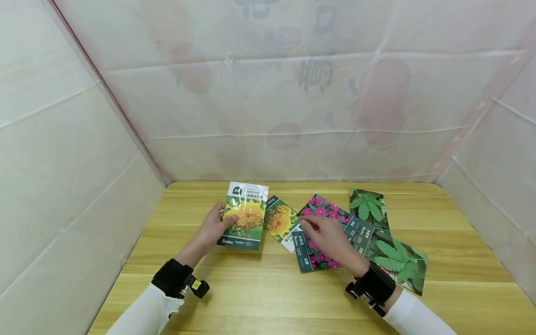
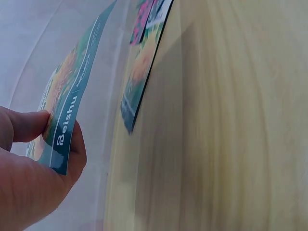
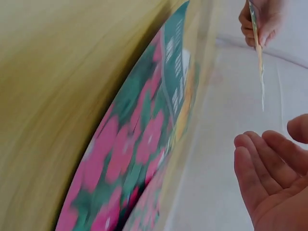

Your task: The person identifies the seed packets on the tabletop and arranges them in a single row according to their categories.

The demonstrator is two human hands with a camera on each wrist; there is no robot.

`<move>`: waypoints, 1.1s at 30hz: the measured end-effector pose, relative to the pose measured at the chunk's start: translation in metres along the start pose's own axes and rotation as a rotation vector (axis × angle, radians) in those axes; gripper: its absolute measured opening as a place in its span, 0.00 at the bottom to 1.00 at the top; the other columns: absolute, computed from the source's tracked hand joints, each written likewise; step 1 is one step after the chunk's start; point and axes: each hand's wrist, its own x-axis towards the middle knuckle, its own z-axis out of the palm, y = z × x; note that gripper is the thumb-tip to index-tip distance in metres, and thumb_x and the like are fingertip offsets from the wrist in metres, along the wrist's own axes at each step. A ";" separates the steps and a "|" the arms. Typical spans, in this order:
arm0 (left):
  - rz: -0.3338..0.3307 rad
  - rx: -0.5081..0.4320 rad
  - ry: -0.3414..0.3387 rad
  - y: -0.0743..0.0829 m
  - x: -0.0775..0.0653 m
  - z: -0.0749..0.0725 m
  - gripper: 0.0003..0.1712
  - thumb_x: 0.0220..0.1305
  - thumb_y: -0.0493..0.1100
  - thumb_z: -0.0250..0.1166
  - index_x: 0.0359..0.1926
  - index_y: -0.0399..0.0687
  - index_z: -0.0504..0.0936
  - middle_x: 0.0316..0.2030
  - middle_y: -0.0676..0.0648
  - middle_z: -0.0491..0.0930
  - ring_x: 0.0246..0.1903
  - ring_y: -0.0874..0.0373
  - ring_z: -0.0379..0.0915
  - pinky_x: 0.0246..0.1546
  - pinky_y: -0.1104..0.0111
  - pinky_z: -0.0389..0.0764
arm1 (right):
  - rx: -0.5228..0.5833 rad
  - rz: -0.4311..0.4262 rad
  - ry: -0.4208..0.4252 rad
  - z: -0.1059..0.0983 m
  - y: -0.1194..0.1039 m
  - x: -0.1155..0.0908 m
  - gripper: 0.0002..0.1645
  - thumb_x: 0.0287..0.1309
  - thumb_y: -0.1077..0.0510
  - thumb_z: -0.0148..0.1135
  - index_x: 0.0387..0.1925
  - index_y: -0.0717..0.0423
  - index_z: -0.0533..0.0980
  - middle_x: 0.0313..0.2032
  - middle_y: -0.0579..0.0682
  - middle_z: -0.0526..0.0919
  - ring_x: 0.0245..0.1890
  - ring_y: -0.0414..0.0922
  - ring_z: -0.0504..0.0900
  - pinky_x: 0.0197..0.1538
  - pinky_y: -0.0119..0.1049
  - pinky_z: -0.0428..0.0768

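My left hand pinches a sunflower seed packet by its left side, thumb on the printed front and fingers behind. In the left wrist view that packet is raised off the table. My right hand hovers over the pink-flower seed packets, its fingers loosely bent with nothing between them. A second sunflower packet lies between the hands, partly covered at its right by a pink-flower packet.
Two green-leaf seed packets lie at the right, overlapping the pink-flower ones. All rest on a wooden table. Pale fabric walls stand behind the table and on both sides.
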 end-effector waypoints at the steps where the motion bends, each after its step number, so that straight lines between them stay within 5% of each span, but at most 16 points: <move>1: 0.002 -0.016 -0.008 0.000 -0.001 0.002 0.20 0.80 0.38 0.57 0.64 0.35 0.62 0.50 0.36 0.80 0.39 0.54 0.80 0.38 0.64 0.81 | 0.033 0.021 -0.009 0.003 -0.001 0.002 0.19 0.78 0.50 0.58 0.58 0.55 0.83 0.34 0.48 0.87 0.24 0.34 0.76 0.31 0.30 0.75; 4: 0.008 -0.052 -0.032 0.000 -0.003 0.008 0.20 0.80 0.37 0.56 0.64 0.35 0.61 0.50 0.35 0.81 0.40 0.54 0.81 0.38 0.64 0.82 | 0.134 0.071 -0.034 0.025 0.018 0.008 0.20 0.80 0.46 0.53 0.60 0.49 0.82 0.39 0.43 0.87 0.32 0.37 0.82 0.37 0.33 0.81; 8: 0.005 -0.086 -0.050 0.000 -0.006 0.017 0.20 0.80 0.37 0.57 0.63 0.35 0.62 0.51 0.35 0.82 0.39 0.53 0.83 0.38 0.64 0.84 | 0.300 0.154 -0.076 0.044 0.024 0.015 0.24 0.80 0.44 0.52 0.61 0.54 0.79 0.46 0.45 0.86 0.47 0.43 0.86 0.52 0.37 0.85; 12: -0.004 -0.104 -0.050 -0.002 -0.009 0.023 0.19 0.79 0.37 0.58 0.62 0.36 0.63 0.51 0.34 0.82 0.38 0.52 0.84 0.37 0.62 0.87 | 0.432 0.224 -0.124 0.041 -0.009 0.021 0.25 0.79 0.48 0.55 0.59 0.66 0.79 0.45 0.56 0.86 0.48 0.56 0.85 0.55 0.45 0.86; 26: 0.010 -0.072 -0.062 -0.008 -0.015 0.035 0.17 0.77 0.36 0.60 0.60 0.36 0.67 0.45 0.39 0.83 0.37 0.54 0.83 0.36 0.66 0.85 | 0.469 0.303 -0.132 0.049 -0.020 0.026 0.14 0.75 0.56 0.61 0.49 0.63 0.82 0.36 0.57 0.87 0.40 0.60 0.86 0.45 0.51 0.87; 33: 0.073 0.038 0.047 -0.007 -0.012 0.028 0.17 0.81 0.41 0.56 0.59 0.31 0.77 0.44 0.41 0.80 0.39 0.55 0.75 0.37 0.70 0.80 | 0.507 0.350 -0.141 0.049 -0.021 0.025 0.12 0.75 0.59 0.61 0.48 0.66 0.82 0.34 0.56 0.87 0.39 0.59 0.87 0.45 0.47 0.89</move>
